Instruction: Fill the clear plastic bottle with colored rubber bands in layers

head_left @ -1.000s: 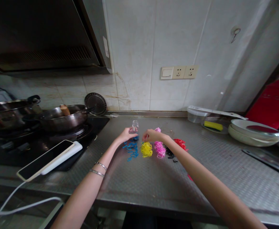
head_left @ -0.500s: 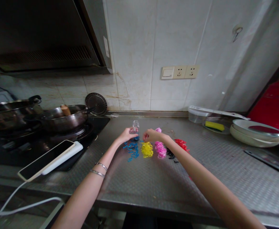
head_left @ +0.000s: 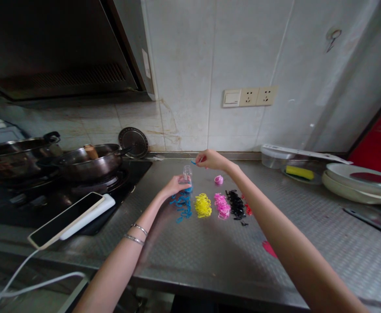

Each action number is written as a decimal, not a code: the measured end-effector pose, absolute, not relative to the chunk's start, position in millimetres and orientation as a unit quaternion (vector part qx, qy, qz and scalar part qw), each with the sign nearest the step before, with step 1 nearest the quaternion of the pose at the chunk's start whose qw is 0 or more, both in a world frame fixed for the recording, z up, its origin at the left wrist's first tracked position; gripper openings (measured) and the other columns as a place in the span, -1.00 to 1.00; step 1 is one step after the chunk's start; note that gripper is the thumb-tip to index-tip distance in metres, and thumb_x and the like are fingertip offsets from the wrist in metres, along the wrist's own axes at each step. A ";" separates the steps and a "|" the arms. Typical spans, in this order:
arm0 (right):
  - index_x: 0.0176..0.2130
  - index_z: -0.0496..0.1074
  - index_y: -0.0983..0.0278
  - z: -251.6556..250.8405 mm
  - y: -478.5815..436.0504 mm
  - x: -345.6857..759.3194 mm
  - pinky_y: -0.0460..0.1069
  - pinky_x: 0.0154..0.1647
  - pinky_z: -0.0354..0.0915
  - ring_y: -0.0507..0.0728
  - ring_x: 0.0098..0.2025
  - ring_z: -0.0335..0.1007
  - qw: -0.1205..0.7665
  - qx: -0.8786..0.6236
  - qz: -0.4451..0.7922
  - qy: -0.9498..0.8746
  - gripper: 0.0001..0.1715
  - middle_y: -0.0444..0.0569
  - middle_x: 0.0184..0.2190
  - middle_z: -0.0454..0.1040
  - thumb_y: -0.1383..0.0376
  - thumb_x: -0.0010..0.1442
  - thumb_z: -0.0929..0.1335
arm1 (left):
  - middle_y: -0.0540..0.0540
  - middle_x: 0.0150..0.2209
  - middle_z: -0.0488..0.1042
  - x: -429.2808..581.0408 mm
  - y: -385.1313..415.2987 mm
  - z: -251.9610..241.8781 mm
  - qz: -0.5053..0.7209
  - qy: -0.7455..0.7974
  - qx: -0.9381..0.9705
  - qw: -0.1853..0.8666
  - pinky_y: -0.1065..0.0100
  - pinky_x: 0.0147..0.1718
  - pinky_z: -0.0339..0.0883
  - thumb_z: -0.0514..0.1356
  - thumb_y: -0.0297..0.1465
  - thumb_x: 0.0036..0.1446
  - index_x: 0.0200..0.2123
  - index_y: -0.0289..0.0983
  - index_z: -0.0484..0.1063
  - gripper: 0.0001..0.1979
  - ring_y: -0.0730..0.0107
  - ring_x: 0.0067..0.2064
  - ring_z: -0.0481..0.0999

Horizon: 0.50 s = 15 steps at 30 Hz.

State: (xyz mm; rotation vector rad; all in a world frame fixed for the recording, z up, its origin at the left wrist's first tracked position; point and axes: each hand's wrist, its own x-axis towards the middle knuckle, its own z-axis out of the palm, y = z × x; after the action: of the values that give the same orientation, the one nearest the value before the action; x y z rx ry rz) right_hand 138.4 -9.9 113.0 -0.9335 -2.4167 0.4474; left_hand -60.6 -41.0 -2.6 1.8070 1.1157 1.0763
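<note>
My left hand (head_left: 175,186) is wrapped round a small clear bottle (head_left: 187,171), which stands upright with some blue bands in its bottom. Above and just right of the bottle's mouth, my right hand (head_left: 207,159) pinches a blue rubber band (head_left: 193,163). A loose pile of blue rubber bands (head_left: 184,208) lies below the bottle. To its right sit a yellow pile (head_left: 202,205), a pink pile (head_left: 222,206) and a black pile (head_left: 236,204) of similar bands. Some red bands (head_left: 248,209) are partly hidden by my right forearm.
A pink round item (head_left: 218,179) sits behind the piles, and a flat red piece (head_left: 269,249) near my right forearm. At left are a phone (head_left: 65,219) and a pan (head_left: 89,163) on the stove. White bowls (head_left: 356,187) and a yellow sponge (head_left: 299,172) stand at right.
My right hand has risen from beside the yellow pile to above the bottle's mouth, carrying a blue rubber band. My left hand stays on the bottle. The black pile shows more fully.
</note>
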 end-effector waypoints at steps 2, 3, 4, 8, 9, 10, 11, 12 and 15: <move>-0.41 0.48 0.39 120.9 -11.6 128.3 -0.17 -0.50 0.17 -0.04 -0.52 0.29 0.237 -0.328 0.110 -0.908 -0.80 -0.08 -0.55 0.45 0.45 -0.12 0.30 | -0.17 -0.17 0.46 -60.4 -41.4 -1.6 0.413 0.442 0.705 0.370 0.27 -0.05 0.21 0.27 -0.40 -0.20 -0.24 -0.39 0.35 -0.62 0.32 -0.13 0.43; -0.41 0.48 0.38 122.9 -12.8 123.4 -0.17 -0.48 0.17 -0.03 -0.49 0.30 0.227 -0.323 0.084 -0.915 -0.79 -0.07 -0.53 0.46 0.47 -0.13 0.30 | -0.17 -0.17 0.46 -60.4 -41.7 -1.0 0.409 0.446 0.706 0.367 0.26 -0.05 0.21 0.26 -0.40 -0.20 -0.24 -0.39 0.35 -0.62 0.32 -0.13 0.44; -0.41 0.48 0.37 123.8 -14.0 118.9 -0.17 -0.47 0.16 -0.02 -0.48 0.32 0.217 -0.322 0.060 -0.919 -0.79 -0.05 -0.51 0.47 0.47 -0.13 0.30 | -0.17 -0.17 0.46 -60.4 -41.9 -0.4 0.407 0.448 0.708 0.365 0.26 -0.05 0.21 0.26 -0.40 -0.20 -0.24 -0.39 0.35 -0.63 0.32 -0.13 0.44; -0.40 0.50 0.32 119.5 -14.8 109.2 -0.15 -0.47 0.14 0.02 -0.43 0.35 0.186 -0.327 0.013 -0.926 -0.78 -0.03 -0.45 0.50 0.46 -0.11 0.30 | -0.15 -0.18 0.47 -60.3 -42.7 0.9 0.403 0.450 0.713 0.356 0.26 -0.04 0.20 0.25 -0.40 -0.19 -0.25 -0.37 0.36 -0.65 0.32 -0.12 0.43; -0.38 0.50 0.31 117.7 -13.6 109.3 -0.15 -0.46 0.15 0.03 -0.42 0.36 0.185 -0.322 0.016 -0.928 -0.77 -0.03 -0.43 0.50 0.45 -0.10 0.30 | -0.14 -0.18 0.47 -60.3 -42.6 0.7 0.402 0.450 0.713 0.356 0.26 -0.04 0.20 0.25 -0.41 -0.18 -0.24 -0.37 0.36 -0.65 0.32 -0.12 0.43; -0.36 0.50 0.31 115.8 -12.0 110.2 -0.15 -0.45 0.16 0.03 -0.41 0.36 0.190 -0.315 0.021 -0.930 -0.76 -0.03 -0.40 0.50 0.45 -0.09 0.31 | -0.14 -0.18 0.47 -60.3 -42.4 0.3 0.403 0.450 0.712 0.357 0.26 -0.04 0.20 0.25 -0.41 -0.18 -0.24 -0.37 0.36 -0.65 0.32 -0.12 0.43; -0.33 0.50 0.31 113.8 -10.4 111.9 -0.15 -0.43 0.17 0.03 -0.40 0.36 0.200 -0.307 0.027 -0.930 -0.75 -0.02 -0.38 0.50 0.44 -0.08 0.31 | -0.14 -0.18 0.47 -60.3 -42.1 -0.2 0.405 0.450 0.710 0.359 0.26 -0.04 0.20 0.26 -0.41 -0.18 -0.25 -0.37 0.37 -0.65 0.32 -0.12 0.43; -0.31 0.49 0.32 111.6 -9.0 114.1 -0.14 -0.41 0.19 0.03 -0.39 0.36 0.217 -0.303 0.033 -0.927 -0.74 -0.02 -0.37 0.50 0.43 -0.07 0.31 | -0.14 -0.17 0.47 -60.4 -41.8 -0.9 0.407 0.450 0.708 0.362 0.26 -0.04 0.20 0.26 -0.41 -0.18 -0.25 -0.36 0.37 -0.65 0.32 -0.12 0.43; -0.26 0.49 0.35 101.2 -8.7 120.9 -0.12 -0.36 0.24 0.03 -0.38 0.37 0.283 -0.317 0.075 -0.902 -0.71 -0.01 -0.34 0.51 0.43 -0.03 0.28 | -0.15 -0.17 0.47 -60.5 -41.4 -2.3 0.419 0.444 0.698 0.374 0.26 -0.03 0.20 0.27 -0.42 -0.20 -0.24 -0.36 0.37 -0.64 0.33 -0.12 0.44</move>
State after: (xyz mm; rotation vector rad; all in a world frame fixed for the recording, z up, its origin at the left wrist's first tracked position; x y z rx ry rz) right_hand 120.9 -8.7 101.2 -0.8476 -2.4161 0.2020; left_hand -60.5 -41.4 -2.3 1.7888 1.1367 1.0722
